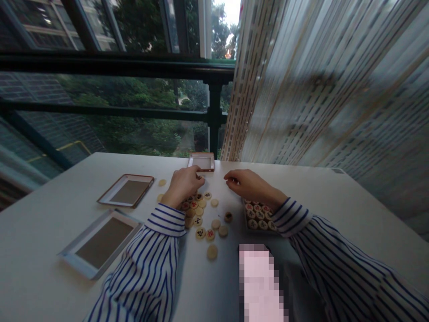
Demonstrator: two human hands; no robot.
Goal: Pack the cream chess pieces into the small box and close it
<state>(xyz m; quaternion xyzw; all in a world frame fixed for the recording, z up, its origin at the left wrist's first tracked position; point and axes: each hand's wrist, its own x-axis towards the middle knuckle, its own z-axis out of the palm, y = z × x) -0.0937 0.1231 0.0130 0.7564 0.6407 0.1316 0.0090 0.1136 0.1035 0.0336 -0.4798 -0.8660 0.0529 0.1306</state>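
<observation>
My left hand (185,184) hovers over the far side of a loose heap of round wooden Chinese chess pieces (197,221). Its fingers are curled together, and what they hold, if anything, is hidden. Across from it, my right hand (250,184) has thumb and fingertips closed in a pinch; no piece can be made out in them. Below the right wrist lies a box (247,227) with rows of pieces, red and black characters facing up. My right wrist and sleeve cover part of it. Some loose pieces lie face up, others show blank backs.
A small open box (208,170) sits near the table's far edge. On the left lie a brown-rimmed tray or lid (100,200) and a pale one (95,271). A pixelated pink object (259,281) is at the near edge. A window railing and curtain stand behind the white table (335,214).
</observation>
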